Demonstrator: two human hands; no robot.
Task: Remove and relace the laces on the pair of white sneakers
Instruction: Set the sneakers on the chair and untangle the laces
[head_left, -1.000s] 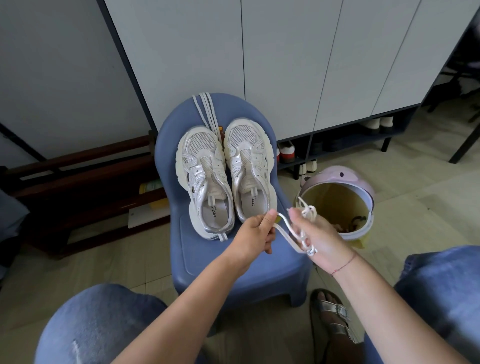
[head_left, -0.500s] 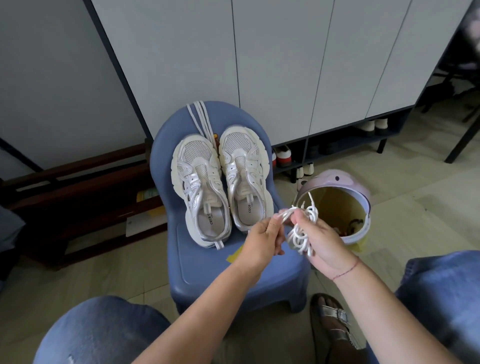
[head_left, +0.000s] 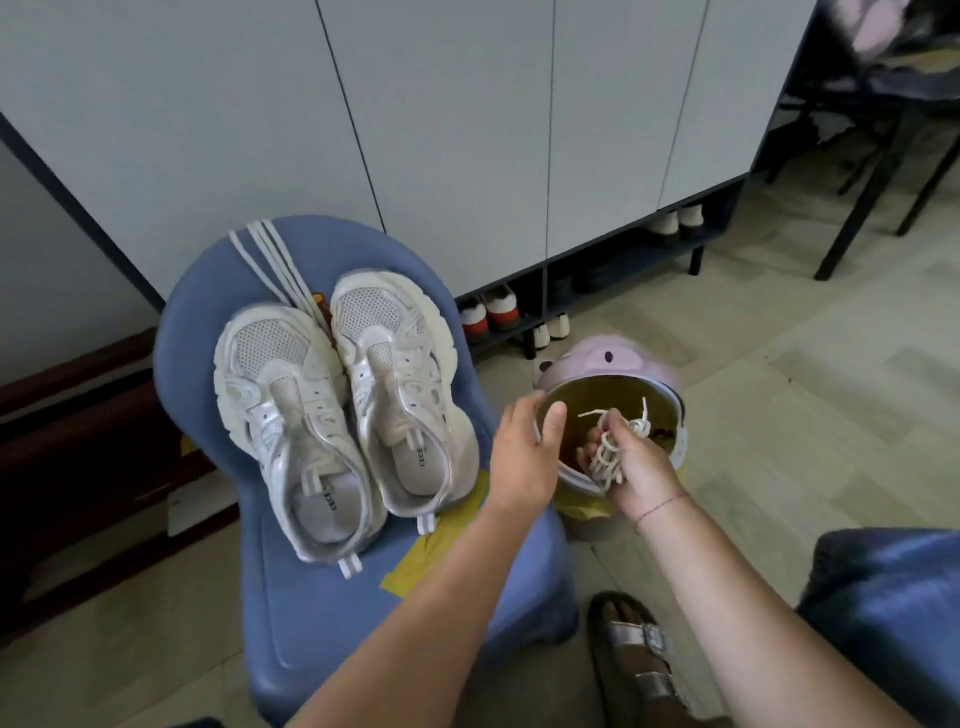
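While right hand (head_left: 638, 470) clutches bunched laces (head_left: 607, 451), left hand (head_left: 523, 457) hovers beside.

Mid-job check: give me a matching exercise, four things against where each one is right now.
Things: 1 sneakers; 2 bundled lace; 3 flat laces; 4 bin.
Places: A on the floor beside the stool; B gripped in the right hand; C side by side on the stool seat; D draped over the stool's back.
Pairs: 1-C, 2-B, 3-D, 4-A.
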